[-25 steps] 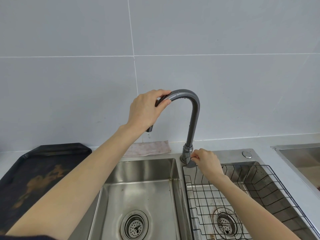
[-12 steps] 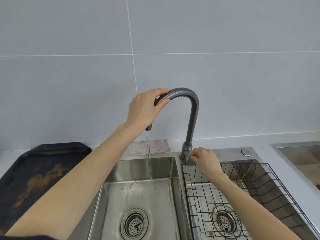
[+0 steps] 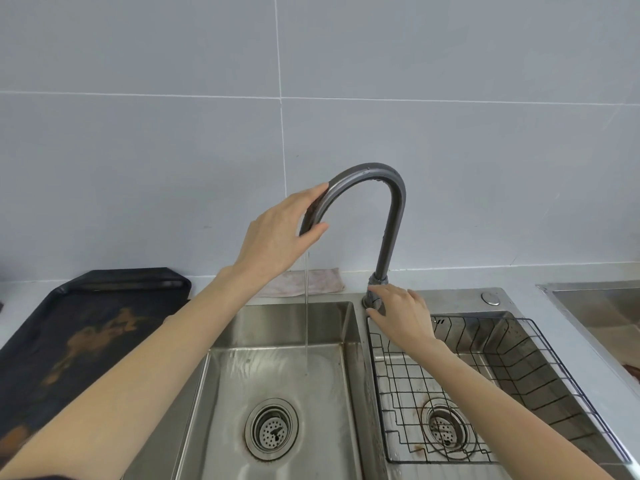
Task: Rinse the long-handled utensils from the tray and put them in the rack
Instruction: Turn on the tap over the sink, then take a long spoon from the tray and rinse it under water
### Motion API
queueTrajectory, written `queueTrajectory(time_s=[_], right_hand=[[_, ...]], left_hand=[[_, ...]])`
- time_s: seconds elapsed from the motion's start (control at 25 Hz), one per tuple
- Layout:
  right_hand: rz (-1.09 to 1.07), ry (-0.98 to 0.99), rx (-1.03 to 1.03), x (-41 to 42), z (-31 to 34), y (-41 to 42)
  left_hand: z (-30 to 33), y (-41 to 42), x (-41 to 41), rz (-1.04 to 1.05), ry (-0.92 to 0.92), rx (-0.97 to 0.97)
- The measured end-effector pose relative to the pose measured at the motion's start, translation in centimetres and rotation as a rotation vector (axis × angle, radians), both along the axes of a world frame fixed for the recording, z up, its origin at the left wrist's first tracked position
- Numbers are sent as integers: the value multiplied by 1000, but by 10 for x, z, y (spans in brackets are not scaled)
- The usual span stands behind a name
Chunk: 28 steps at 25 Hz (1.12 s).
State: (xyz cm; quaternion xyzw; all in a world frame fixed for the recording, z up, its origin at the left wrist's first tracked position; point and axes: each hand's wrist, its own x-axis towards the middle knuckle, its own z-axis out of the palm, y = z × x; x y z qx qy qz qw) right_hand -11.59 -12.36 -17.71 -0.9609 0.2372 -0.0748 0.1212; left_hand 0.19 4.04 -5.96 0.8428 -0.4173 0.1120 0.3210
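The left hand [image 3: 277, 233] is wrapped around the down-curving end of the grey gooseneck faucet [image 3: 389, 216] at the centre of the frame, fingers over the top and thumb underneath, closed on the spout. A thin stream of water [image 3: 306, 313] falls from under that hand into the left sink basin [image 3: 277, 372], where it wets the steel above the round drain strainer [image 3: 272, 429]. The right hand [image 3: 401, 315] sits at the faucet's base, just right of centre, fingers curled against the lever there; it looks closed on the lever, though the hand hides the lever itself. The tray [image 3: 86, 327] lies at the left edge of the frame on the counter, touching the sink's rim: a dark, nearly black rectangle with a raised lip and rounded corners, its floor blotched with orange-brown patches. The part of it in view shows no long-handled utensils on it; its lower end runs behind the left forearm and out of the frame. The rack [image 3: 519, 372] is a black wire basket seated in the right basin at the lower right, its grid floor over a second drain, with rusty marks on the steel beneath. A pale folded cloth [image 3: 325, 282] lies against the tiled wall behind the sink. No writing or brand mark is legible anywhere.
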Motion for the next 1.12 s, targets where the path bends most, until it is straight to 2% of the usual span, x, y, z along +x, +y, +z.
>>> queueTrajectory(time_s=[0.16,0.56,1.12], right_hand=[[69,66,11,-2,2,28],[194,112,101,19,2,118],[184,190,492,104,-39,247]], left_hand=[[-14,33,-4,31,9,87],[-72,132,-1,165,175,256],[-150,254,64,365,408,454]])
